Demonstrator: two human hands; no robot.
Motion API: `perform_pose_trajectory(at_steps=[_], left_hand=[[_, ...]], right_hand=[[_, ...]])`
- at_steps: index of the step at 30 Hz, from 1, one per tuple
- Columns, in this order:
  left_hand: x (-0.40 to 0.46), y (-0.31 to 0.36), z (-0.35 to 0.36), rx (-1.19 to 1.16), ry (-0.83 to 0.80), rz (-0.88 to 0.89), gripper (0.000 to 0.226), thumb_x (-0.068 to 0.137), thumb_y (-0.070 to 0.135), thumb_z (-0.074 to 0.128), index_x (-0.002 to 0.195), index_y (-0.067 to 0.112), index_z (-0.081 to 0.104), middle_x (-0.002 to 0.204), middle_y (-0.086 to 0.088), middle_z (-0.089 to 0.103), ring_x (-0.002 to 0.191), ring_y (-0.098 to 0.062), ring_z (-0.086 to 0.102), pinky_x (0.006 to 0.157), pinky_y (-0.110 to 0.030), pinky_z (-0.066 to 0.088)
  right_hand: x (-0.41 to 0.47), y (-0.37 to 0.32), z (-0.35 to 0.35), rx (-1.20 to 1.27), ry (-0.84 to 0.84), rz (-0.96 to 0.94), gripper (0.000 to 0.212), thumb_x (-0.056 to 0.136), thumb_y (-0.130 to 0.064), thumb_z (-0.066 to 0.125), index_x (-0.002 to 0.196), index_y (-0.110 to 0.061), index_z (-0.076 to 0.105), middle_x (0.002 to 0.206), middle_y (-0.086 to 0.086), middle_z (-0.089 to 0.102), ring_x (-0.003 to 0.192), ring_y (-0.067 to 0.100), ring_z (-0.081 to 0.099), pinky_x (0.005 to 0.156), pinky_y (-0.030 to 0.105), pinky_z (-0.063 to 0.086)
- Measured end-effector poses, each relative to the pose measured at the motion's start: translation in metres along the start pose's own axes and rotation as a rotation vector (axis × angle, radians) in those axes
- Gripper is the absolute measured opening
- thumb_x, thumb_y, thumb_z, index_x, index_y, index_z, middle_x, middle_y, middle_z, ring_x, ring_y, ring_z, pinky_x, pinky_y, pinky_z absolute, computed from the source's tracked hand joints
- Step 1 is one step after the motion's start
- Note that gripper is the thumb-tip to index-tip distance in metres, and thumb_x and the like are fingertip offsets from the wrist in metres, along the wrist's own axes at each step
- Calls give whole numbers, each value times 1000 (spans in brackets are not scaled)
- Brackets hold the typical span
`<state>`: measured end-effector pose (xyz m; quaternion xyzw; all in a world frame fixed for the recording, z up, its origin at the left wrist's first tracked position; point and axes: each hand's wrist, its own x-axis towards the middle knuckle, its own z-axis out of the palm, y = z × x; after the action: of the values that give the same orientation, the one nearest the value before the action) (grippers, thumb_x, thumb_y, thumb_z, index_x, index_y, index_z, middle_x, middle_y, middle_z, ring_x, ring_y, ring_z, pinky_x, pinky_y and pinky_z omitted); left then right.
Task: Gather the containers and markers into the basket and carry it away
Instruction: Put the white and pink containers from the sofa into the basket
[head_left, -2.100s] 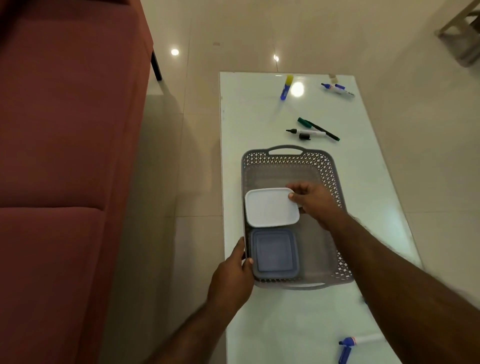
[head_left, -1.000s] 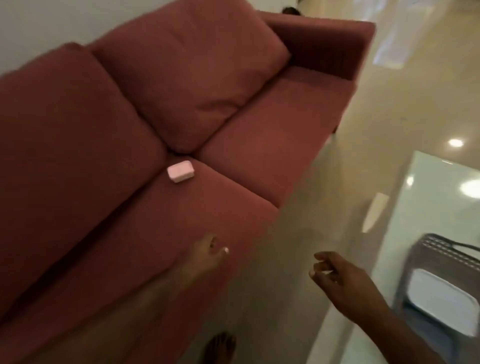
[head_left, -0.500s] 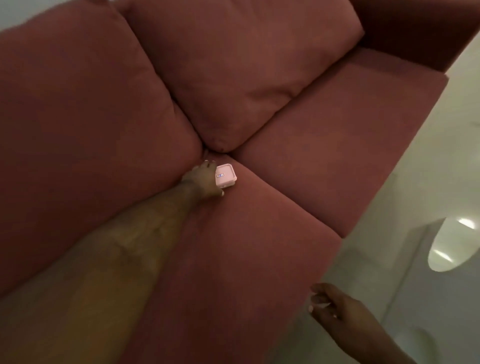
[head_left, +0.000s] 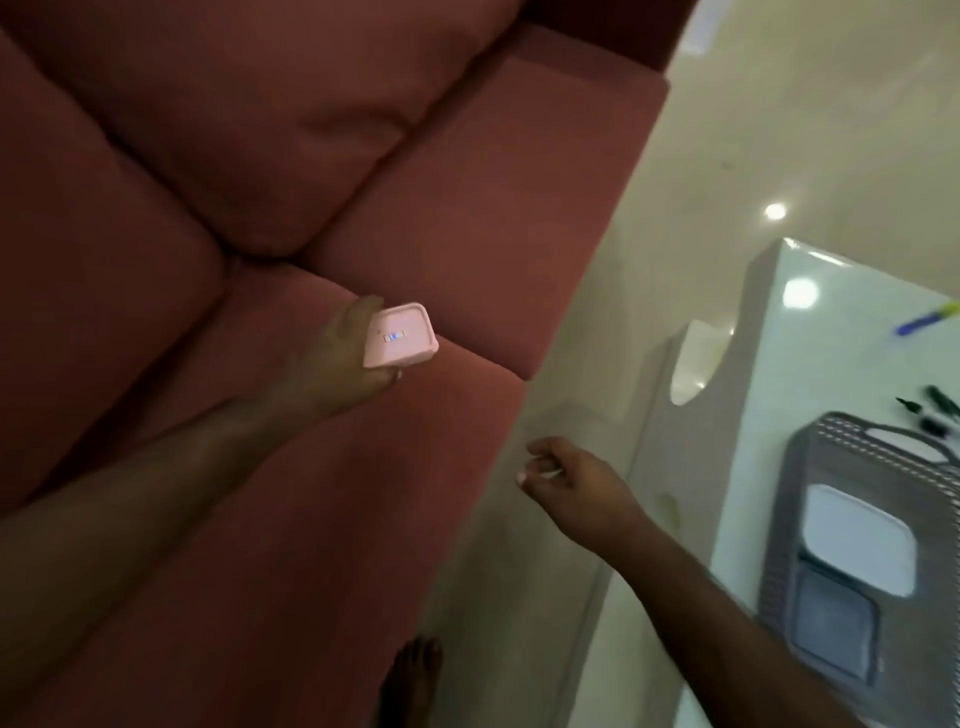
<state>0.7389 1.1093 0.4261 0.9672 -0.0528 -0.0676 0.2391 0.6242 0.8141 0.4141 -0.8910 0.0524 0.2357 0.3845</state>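
1. Left hand (head_left: 332, 364) is out over the sofa (head_left: 467, 208), fingers clamped on a small pink container (head_left: 399, 336), which is lifted clear of the seat cushion and tilted.
2. Right hand (head_left: 576, 483) hangs over the floor (head_left: 779, 104) between the sofa and the tabletop (head_left: 831, 338), fingers loosely curled and narrow, holding nothing.
3. The sofa is a reddish-brown fabric one, with plump back cushions meeting at a seam just behind the pink container.
4. The floor is pale, glossy tile, throwing back a ceiling light.
5. The tabletop is white and shiny too, with light spots near its far left corner.
6. The grey basket (head_left: 779, 545) sits at the tabletop's near left edge, perforated walls, handle at the far end.
7. Inside the basket: a white-lidded container (head_left: 857, 540) and, nearer the camera, a grey-blue container (head_left: 831, 629), touching each other.
8. Dark markers (head_left: 935, 410) lie just beyond the basket's handle; a blue marker with a yellow cap (head_left: 927, 318) lies further off, towards the far edge.
9. A bare foot (head_left: 410, 680) stands on the floor beside the sofa's front.
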Motion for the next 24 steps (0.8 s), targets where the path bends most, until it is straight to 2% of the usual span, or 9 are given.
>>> perform_pose_trajectory(at_steps=[2,4,7,9,12,14,17,20,24], left_hand=[[-19,45,16,-85,16,101,80,69,21,84,139,15,45,137,-4,50,118,-7,39,84,-5,22],[-35,89,33,-138,-9,174,80,68,16,83,139,15,47,138,-5,49,118,-5,37,88,-5,22],[-53,157,61,-187,-56,302,73,70,21,74,138,16,49,134,-5,50,117,-15,48,98,-23,38],[-61,199,77,-206,-96,378,70,69,26,68,136,20,50,130,-2,51,114,-22,56,96,-38,48],[-77,265,101,-188,-138,491,69,69,30,67,135,31,44,128,1,50,111,-27,60,90,-44,52],[-92,303,112,-153,-167,534,70,69,37,65,135,35,42,130,5,50,109,-27,62,85,-44,54],[-117,362,126,-92,-182,628,73,70,35,70,138,27,46,131,4,50,105,-27,64,82,-42,56],[-137,407,136,-65,-196,660,73,75,33,75,141,25,46,134,4,50,106,-22,63,80,-34,55],[-155,447,156,-83,-192,681,70,78,31,73,142,23,46,135,4,51,105,-17,60,76,-22,46]], right_hand=[[-15,10,-18,69,80,6,46,87,-48,67,127,-27,58,107,-13,66,81,1,66,81,26,53],[-32,22,-40,169,177,19,51,83,-57,66,127,-32,56,110,-16,65,84,-1,66,81,26,55],[-64,48,-82,415,332,84,54,82,-58,68,127,-29,58,109,-8,67,91,11,69,76,35,60],[-86,66,-110,601,406,127,51,83,-54,70,125,-28,60,110,-2,68,95,18,70,75,40,62],[-124,100,-149,570,480,138,56,82,-56,70,132,-34,56,119,-9,65,101,14,67,85,40,57],[-146,118,-168,591,457,139,53,84,-50,71,133,-33,57,117,-4,66,99,17,68,85,44,58],[-187,146,-197,714,366,127,35,91,-33,69,124,-23,63,104,15,71,86,21,71,79,50,58],[-222,177,-219,771,353,130,16,93,-24,68,109,-24,70,90,9,74,76,17,72,70,45,59],[-246,215,-235,888,285,170,22,89,-31,72,111,-26,69,96,9,75,81,20,73,68,41,61]])
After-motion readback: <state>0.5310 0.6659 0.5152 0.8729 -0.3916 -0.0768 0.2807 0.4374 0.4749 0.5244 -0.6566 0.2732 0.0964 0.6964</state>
